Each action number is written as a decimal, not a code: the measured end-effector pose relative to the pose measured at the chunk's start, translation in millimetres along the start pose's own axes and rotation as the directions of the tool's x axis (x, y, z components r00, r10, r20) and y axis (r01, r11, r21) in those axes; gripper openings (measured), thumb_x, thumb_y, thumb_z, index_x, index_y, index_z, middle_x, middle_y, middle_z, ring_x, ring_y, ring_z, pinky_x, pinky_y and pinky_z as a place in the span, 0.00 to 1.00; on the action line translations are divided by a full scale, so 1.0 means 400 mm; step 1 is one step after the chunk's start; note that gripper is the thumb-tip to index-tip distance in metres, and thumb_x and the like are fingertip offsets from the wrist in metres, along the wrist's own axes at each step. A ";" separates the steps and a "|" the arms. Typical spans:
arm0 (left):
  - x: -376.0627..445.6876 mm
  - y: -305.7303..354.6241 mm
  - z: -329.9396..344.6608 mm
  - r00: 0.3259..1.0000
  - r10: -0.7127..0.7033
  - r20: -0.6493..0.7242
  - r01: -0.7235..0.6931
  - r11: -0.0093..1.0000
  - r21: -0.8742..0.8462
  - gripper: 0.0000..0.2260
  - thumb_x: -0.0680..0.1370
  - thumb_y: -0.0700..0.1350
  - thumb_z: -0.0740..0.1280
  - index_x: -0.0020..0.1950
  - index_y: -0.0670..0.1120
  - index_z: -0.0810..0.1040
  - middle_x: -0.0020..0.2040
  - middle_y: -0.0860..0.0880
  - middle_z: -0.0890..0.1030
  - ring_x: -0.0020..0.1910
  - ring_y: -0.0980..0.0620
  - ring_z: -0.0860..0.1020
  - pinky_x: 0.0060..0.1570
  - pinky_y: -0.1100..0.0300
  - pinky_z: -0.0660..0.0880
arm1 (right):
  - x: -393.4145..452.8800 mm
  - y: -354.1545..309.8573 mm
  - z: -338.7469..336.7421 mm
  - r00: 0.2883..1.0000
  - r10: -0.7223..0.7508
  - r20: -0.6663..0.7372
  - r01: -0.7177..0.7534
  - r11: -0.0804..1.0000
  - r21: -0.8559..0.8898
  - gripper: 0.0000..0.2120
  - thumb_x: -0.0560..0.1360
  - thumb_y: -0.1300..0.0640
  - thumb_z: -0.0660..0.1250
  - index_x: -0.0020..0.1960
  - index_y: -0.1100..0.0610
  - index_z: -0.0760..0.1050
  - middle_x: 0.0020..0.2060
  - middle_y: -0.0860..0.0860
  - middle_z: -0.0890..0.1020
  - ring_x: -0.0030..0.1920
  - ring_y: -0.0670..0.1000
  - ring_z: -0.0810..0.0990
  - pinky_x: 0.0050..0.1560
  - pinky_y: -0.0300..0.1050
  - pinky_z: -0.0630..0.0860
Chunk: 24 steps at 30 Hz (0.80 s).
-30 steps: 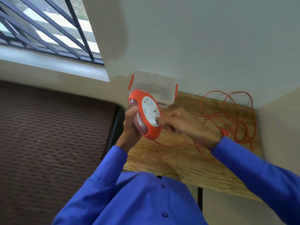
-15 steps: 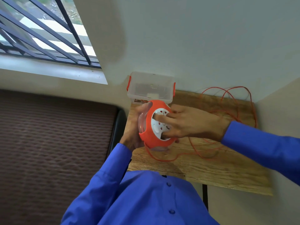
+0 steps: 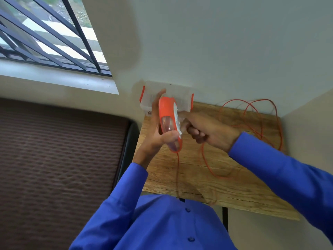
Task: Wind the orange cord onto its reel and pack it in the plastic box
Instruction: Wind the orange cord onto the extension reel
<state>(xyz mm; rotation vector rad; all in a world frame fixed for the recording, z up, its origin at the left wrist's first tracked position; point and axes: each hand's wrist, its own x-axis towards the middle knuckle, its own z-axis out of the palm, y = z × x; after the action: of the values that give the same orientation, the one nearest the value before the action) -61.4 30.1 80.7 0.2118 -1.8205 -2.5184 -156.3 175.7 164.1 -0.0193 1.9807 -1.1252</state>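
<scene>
The wooden surface (image 3: 207, 177) fills the centre right of the frame. The plastic box (image 3: 182, 95) stands at its upper left corner. Loose orange cord (image 3: 252, 112) lies at the right. The left hand (image 3: 156, 136) grasps the reel (image 3: 168, 121), held edge-on at centre; the right hand (image 3: 207, 130) is clenched against its white face.

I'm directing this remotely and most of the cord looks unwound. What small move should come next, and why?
Probably another turn of the reel's white face with the right hand, while the left hand grips the reel edge-on above the wooden table. Much of the orange cord lies in loose loops on the table, and one strand hangs from the reel's bottom, so packing into the plastic box seems premature.
</scene>
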 end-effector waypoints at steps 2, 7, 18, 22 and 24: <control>-0.005 -0.002 -0.010 1.000 0.007 -0.029 -0.006 1.000 0.012 0.57 0.67 0.61 0.79 0.87 0.40 0.57 0.71 0.27 0.74 0.67 0.25 0.77 0.68 0.27 0.77 | -0.008 0.014 0.004 0.993 -0.021 0.116 0.013 0.998 0.068 0.27 0.83 0.41 0.66 0.34 0.57 0.85 0.25 0.55 0.71 0.19 0.47 0.59 0.24 0.34 0.56; -0.036 0.003 -0.017 0.997 -0.060 -0.052 0.042 0.955 -0.295 0.43 0.71 0.70 0.77 0.78 0.46 0.75 0.67 0.42 0.85 0.66 0.40 0.83 0.62 0.45 0.83 | -0.054 0.034 -0.011 0.737 -0.625 0.260 0.655 0.563 -0.505 0.03 0.78 0.54 0.76 0.49 0.49 0.90 0.47 0.48 0.84 0.43 0.46 0.81 0.36 0.44 0.77; -0.035 -0.012 -0.024 0.937 -0.205 0.284 0.336 0.752 -0.567 0.39 0.75 0.71 0.74 0.76 0.45 0.81 0.69 0.34 0.83 0.64 0.32 0.84 0.60 0.30 0.81 | -0.055 -0.006 -0.042 0.484 -0.516 0.707 0.585 -0.410 -0.700 0.31 0.71 0.60 0.82 0.70 0.40 0.80 0.74 0.60 0.77 0.54 0.64 0.87 0.43 0.54 0.86; -0.038 -0.010 -0.015 0.940 -0.213 0.268 0.334 0.744 -0.579 0.49 0.72 0.69 0.78 0.83 0.41 0.71 0.78 0.26 0.69 0.68 0.27 0.75 0.68 0.16 0.64 | -0.043 -0.011 -0.040 0.593 -0.693 0.411 0.596 0.034 -0.802 0.29 0.73 0.30 0.71 0.71 0.36 0.80 0.43 0.46 0.90 0.39 0.47 0.84 0.42 0.48 0.83; -0.030 0.005 -0.002 0.959 -0.153 0.238 0.264 0.785 -0.560 0.47 0.71 0.69 0.78 0.81 0.42 0.73 0.74 0.30 0.75 0.66 0.29 0.78 0.66 0.15 0.66 | -0.033 -0.009 -0.031 0.663 -0.732 0.157 0.574 0.362 -0.735 0.31 0.68 0.25 0.72 0.64 0.41 0.86 0.33 0.43 0.87 0.30 0.40 0.80 0.37 0.40 0.81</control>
<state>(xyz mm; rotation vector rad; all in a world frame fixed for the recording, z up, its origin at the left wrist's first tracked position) -49.5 30.0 83.3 0.1753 -0.9928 -3.2048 -157.3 187.3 178.3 -1.3264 2.5827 -0.6540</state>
